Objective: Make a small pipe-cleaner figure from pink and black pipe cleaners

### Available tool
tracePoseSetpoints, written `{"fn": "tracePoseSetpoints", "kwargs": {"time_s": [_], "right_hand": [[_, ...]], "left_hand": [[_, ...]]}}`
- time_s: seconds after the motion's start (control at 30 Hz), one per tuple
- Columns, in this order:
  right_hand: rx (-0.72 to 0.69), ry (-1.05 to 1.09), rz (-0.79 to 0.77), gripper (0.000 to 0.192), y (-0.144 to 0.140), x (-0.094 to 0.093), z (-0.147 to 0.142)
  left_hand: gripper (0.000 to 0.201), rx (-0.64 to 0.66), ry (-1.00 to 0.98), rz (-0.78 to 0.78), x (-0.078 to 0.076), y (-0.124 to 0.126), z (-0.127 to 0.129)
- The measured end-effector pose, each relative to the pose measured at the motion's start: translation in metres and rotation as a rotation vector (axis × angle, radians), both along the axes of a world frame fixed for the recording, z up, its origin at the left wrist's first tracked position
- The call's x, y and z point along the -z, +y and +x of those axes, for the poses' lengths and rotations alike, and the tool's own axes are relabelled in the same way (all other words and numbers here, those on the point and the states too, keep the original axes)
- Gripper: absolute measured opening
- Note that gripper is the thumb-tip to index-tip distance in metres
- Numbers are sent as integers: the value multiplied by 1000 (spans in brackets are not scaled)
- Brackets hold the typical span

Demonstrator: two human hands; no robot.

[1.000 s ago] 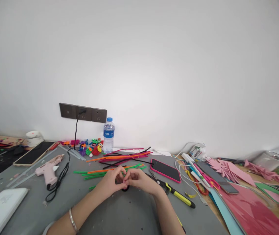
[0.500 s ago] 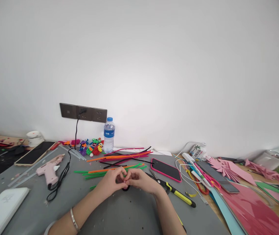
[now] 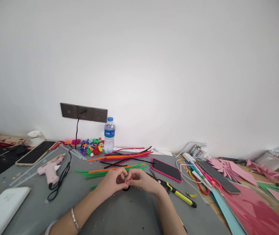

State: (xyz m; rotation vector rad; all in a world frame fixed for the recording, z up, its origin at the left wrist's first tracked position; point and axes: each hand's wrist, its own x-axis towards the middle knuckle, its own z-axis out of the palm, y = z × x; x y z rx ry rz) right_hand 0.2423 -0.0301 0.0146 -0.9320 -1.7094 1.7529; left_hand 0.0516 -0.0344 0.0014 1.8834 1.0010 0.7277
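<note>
Hands meet at the near middle of the grey table (image 3: 119,215), fingertips pressed together over a small dark piece (image 3: 126,188) that peeps out beneath them. The left hand (image 3: 112,182) and the right hand (image 3: 141,180) are both curled inward, each pinching at that same piece from its own side; what the piece is cannot be made out, since the fingers hide nearly all of it. Holding it from both sides low over the table looks like a way to steady something small while it is bent or twisted. A silver bracelet (image 3: 74,219) sits on the left wrist.

Just beyond the hands, at twelve o'clock, lies a loose fan of pipe cleaners (image 3: 116,161) in green, orange, pink and black, near enough to be drawn from without stretching. At one o'clock from the hands a phone in a pink case (image 3: 166,169) lies flat, screen dark. At three o'clock, just beside the right wrist, a yellow-handled cutter (image 3: 178,195) rests with its handle pointing away to the right, ready for that hand.

Well off at nine to ten o'clock a pink glue gun (image 3: 49,168) lies on its side, its black cord (image 3: 61,179) running up to the wall socket (image 3: 84,112). A water bottle (image 3: 109,135) stands upright against the wall at eleven o'clock, with small finished figures (image 3: 91,147) just to its left. Pink paper shapes (image 3: 224,169) are spread out at two o'clock.
</note>
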Motion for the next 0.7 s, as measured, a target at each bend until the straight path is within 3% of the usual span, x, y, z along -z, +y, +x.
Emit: {"fn": "tracePoseSetpoints", "kwargs": {"time_s": [0.37,0.7], "right_hand": [[-3,42,-23,36,1,1,-1],[-15,51,-9,38,1,3,-1]], "left_hand": [[13,0,19,41,-11,-3,1],[14,7,7,33,-10,-3,0]]}}
